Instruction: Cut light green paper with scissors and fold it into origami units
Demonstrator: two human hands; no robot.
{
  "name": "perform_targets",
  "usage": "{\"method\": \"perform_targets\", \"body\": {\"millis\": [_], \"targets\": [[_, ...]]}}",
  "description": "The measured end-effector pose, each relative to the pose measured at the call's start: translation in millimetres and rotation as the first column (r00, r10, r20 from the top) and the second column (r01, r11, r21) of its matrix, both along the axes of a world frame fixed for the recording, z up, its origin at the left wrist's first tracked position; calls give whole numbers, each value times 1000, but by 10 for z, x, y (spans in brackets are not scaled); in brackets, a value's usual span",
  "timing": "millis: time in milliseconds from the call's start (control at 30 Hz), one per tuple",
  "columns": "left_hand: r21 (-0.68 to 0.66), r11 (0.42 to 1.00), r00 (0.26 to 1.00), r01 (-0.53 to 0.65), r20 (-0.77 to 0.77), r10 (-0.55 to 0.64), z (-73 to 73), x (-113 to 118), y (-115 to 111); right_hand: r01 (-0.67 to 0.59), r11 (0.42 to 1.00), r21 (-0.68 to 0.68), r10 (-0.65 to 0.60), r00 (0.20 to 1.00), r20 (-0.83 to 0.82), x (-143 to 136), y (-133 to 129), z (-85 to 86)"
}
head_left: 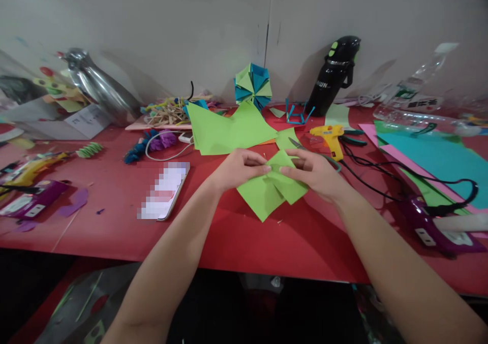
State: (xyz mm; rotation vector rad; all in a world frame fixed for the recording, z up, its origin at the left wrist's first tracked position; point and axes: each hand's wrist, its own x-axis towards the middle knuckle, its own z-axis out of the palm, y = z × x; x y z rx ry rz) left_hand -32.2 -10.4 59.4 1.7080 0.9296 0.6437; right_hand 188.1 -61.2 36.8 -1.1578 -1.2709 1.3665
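Both hands hold a folded sheet of light green paper just over the red table. My left hand pinches its upper left part, thumb on top. My right hand grips the upper right part, its thumb pressing on the folded flap. Creases run through the paper, and its lower corner points toward me. Behind the hands lie larger green sheets and a small green piece. A pair of scissors is partly hidden behind my right hand.
A phone lies to the left. To the right are a yellow glue gun, a purple power strip with black cords, and coloured paper. A blue-green paper ball and black bottle stand by the wall.
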Motion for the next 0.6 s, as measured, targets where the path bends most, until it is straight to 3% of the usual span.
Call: {"method": "perform_targets", "body": {"millis": [133,267,367,600], "targets": [[-77,984,982,-159,90,166,-4,-22,31,53,999,4,-53,999,4,40,51,-43],[-126,978,980,-168,88,180,-23,-45,64,241,968,62,-242,970,8,78,131,-99],[-185,969,968,-166,155,195,-55,-22,78,310,949,63,-301,946,-116,66,150,-96],[-262,941,873,-214,381,304,-128,65,96,168,985,-34,-171,969,-177,20,112,-114]]}}
